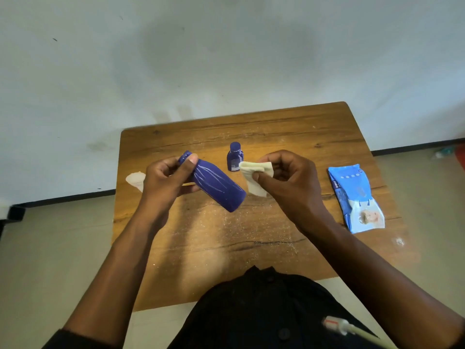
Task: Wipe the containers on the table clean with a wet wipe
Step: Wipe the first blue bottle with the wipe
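My left hand grips a large dark blue bottle by its neck and cap, holding it tilted above the table with its base pointing right and toward me. The bottle's side shows pale streaks. My right hand pinches a folded off-white wet wipe just right of the bottle's base, a small gap apart from it. A small dark blue bottle stands upright on the wooden table, behind the wipe.
A blue pack of wet wipes lies flat at the table's right side. A pale, whitish object lies at the left edge, partly hidden by my left hand. White specks dust the tabletop. A wall stands just behind the table.
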The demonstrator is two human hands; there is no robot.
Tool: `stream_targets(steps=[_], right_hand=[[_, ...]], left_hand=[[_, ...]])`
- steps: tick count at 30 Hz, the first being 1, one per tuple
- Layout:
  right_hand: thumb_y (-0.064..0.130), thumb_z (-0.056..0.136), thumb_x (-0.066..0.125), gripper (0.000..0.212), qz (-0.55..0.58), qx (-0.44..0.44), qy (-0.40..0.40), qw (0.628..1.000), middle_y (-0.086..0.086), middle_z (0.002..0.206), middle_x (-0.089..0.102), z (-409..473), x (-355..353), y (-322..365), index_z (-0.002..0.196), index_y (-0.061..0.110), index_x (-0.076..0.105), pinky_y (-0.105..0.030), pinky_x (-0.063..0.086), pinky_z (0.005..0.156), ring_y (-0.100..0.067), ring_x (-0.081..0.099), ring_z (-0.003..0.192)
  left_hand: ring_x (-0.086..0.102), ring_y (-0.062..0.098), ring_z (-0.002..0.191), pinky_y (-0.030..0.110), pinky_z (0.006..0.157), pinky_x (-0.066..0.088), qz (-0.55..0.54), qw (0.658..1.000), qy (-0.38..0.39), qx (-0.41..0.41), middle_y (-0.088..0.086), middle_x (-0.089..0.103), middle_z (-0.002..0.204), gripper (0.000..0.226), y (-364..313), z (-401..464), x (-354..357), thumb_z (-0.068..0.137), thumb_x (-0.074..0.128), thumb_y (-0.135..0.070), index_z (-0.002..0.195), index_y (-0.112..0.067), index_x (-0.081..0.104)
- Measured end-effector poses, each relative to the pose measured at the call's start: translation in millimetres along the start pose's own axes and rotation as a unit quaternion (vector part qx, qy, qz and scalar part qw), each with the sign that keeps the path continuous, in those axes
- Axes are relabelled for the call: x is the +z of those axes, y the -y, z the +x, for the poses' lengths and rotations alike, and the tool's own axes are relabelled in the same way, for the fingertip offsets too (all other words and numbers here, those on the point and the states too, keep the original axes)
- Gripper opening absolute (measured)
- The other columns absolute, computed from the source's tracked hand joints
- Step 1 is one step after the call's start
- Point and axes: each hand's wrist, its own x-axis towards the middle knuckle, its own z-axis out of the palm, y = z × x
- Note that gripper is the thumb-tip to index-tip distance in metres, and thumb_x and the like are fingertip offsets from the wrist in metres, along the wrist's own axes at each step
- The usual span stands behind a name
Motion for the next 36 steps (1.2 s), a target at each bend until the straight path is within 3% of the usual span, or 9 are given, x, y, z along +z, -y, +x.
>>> stream_targets(steps=[3,8,13,18,25,27,30,32,36], right_hand=[[0.011,0.091,0.081,0.016,-0.088,-0.128,-0.022,0.988,0.010,0.095,0.075,-4.8,11.3,13.6,0.103,0.020,0.076,-0.031,0.060,0.074,-0.013,0.070,0.087],[0.003,0.089,0.075,0.019,-0.222,-0.315,-0.037,0.922,-0.001,0.105,0.077,-16.8,27.8,22.2,0.107,0.011,0.077,-0.031,0.057,0.080,-0.014,0.069,0.096],[0.029,0.097,0.071,0.029,-0.287,-0.383,0.007,0.878,-0.010,0.119,0.072,-30.8,25.4,18.1,0.117,0.008,0.076,-0.027,0.051,0.086,-0.021,0.065,0.108],[0.015,0.097,0.075,0.017,-0.337,-0.436,0.016,0.835,-0.012,0.116,0.071,-37.8,15.5,9.5,0.112,0.007,0.078,-0.028,0.046,0.089,-0.024,0.064,0.105],[0.006,0.092,0.077,0.022,-0.260,-0.344,-0.062,0.900,-0.008,0.111,0.073,-32.3,12.6,32.8,0.114,0.006,0.076,-0.028,0.054,0.083,-0.014,0.065,0.103],[0.005,0.092,0.076,0.020,-0.285,-0.360,-0.061,0.886,-0.010,0.109,0.072,-37.2,18.6,40.5,0.112,0.005,0.077,-0.029,0.054,0.081,-0.018,0.065,0.100],[0.004,0.095,0.070,0.017,-0.328,-0.427,0.001,0.843,-0.012,0.108,0.070,-44.5,25.9,41.5,0.110,0.006,0.078,-0.032,0.049,0.080,-0.023,0.062,0.099],[0.003,0.096,0.068,0.019,-0.328,-0.431,0.012,0.841,-0.011,0.108,0.069,-43.6,25.8,40.4,0.111,0.006,0.079,-0.033,0.049,0.081,-0.023,0.062,0.099],[0.009,0.094,0.075,0.022,-0.221,-0.306,-0.045,0.925,-0.001,0.111,0.072,-36.3,19.6,50.5,0.116,0.014,0.078,-0.026,0.054,0.081,-0.010,0.064,0.101]], left_hand=[[0.078,0.023,0.089,0.032,0.068,0.063,-0.048,0.999,0.012,-0.002,0.012,0.079,0.097,0.030,-11.5,-17.7,12.7,0.099,0.065,-0.030,0.114,-0.006,0.073],[0.078,0.025,0.079,0.027,0.060,0.060,-0.087,0.996,0.018,0.009,0.013,0.079,0.093,0.034,-30.6,-38.6,28.2,0.098,0.066,-0.033,0.115,-0.005,0.072],[0.078,0.026,0.075,0.028,0.059,0.060,-0.110,0.994,-0.003,0.016,0.013,0.080,0.095,0.040,-46.3,-45.8,26.2,0.096,0.068,-0.038,0.117,-0.003,0.071],[0.079,0.028,0.079,0.031,0.063,0.062,-0.112,0.993,-0.026,0.014,0.011,0.080,0.099,0.044,-51.4,-46.9,24.5,0.096,0.068,-0.041,0.122,-0.006,0.069],[0.078,0.032,0.081,0.034,0.063,0.064,-0.104,0.994,0.022,0.026,0.014,0.080,0.094,0.039,-55.4,-57.0,34.7,0.093,0.069,-0.038,0.116,-0.006,0.072],[0.078,0.030,0.078,0.032,0.061,0.062,-0.105,0.994,0.024,0.029,0.013,0.080,0.094,0.040,-57.2,-58.2,34.6,0.093,0.069,-0.039,0.116,-0.007,0.072],[0.075,0.021,0.072,0.029,0.056,0.058,-0.103,0.994,0.021,0.040,0.013,0.079,0.093,0.039,-61.2,-57.9,32.2,0.095,0.068,-0.039,0.114,-0.005,0.073],[0.074,0.019,0.069,0.027,0.055,0.057,-0.101,0.994,0.018,0.047,0.012,0.080,0.092,0.038,-64.0,-57.9,31.6,0.096,0.068,-0.038,0.112,-0.003,0.074],[0.078,0.031,0.078,0.032,0.062,0.063,-0.100,0.993,0.010,0.061,0.014,0.080,0.094,0.039,-67.9,-58.5,31.9,0.096,0.068,-0.036,0.115,-0.003,0.073]])
